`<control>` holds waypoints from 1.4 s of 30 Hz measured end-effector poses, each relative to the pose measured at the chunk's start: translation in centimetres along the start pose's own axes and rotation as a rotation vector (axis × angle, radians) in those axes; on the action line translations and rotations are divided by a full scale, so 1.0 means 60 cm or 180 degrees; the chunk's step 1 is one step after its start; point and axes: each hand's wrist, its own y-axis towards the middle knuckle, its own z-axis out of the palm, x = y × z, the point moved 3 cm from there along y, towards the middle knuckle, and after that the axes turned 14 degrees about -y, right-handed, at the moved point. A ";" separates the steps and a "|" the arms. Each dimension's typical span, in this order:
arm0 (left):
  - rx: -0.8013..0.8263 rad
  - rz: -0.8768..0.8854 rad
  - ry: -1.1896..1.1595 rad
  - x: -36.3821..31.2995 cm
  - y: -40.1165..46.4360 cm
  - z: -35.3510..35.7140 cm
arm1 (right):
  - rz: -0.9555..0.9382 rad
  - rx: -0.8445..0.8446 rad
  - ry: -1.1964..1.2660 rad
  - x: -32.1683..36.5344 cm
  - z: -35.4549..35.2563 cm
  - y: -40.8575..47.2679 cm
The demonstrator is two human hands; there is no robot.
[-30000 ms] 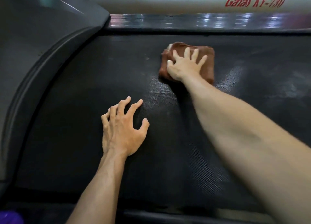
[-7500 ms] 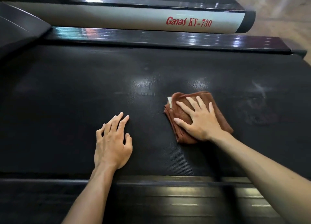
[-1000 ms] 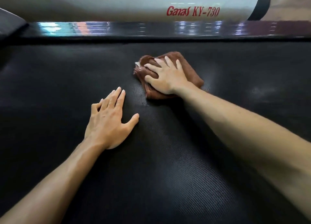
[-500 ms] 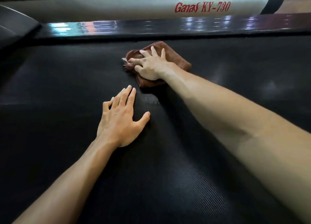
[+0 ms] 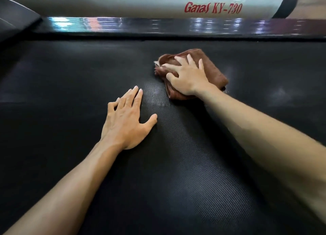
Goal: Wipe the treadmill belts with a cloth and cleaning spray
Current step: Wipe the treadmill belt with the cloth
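The black textured treadmill belt (image 5: 61, 86) fills most of the view. A folded brown cloth (image 5: 214, 72) lies on it, right of centre and toward the far side. My right hand (image 5: 188, 76) presses flat on the cloth with fingers spread, covering its left half. My left hand (image 5: 127, 122) rests palm-down on the bare belt, nearer to me and left of the cloth, holding nothing. No spray bottle is in sight.
A glossy black side rail (image 5: 158, 25) runs along the belt's far edge. Behind it lies a white frame (image 5: 123, 4) of the neighbouring treadmill with red lettering. A dark motor cover corner (image 5: 14, 23) rises at the upper left.
My right hand has slid the cloth back toward me and to the right over the last half second. My left hand stays planted on the belt.
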 end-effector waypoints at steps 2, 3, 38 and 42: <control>-0.0010 0.0010 -0.0021 0.002 0.000 0.003 | -0.0121 0.0054 -0.0108 -0.036 0.007 -0.046; -0.0028 0.0013 -0.0028 0.003 0.000 0.003 | 0.0073 0.0095 -0.0176 -0.064 0.009 -0.055; 0.0003 -0.0014 -0.0014 -0.006 -0.001 -0.001 | 0.0403 0.0153 -0.0363 -0.117 0.007 -0.036; 0.0001 -0.0022 0.0023 -0.004 0.001 0.002 | 0.1819 0.0448 0.0018 -0.176 -0.006 0.015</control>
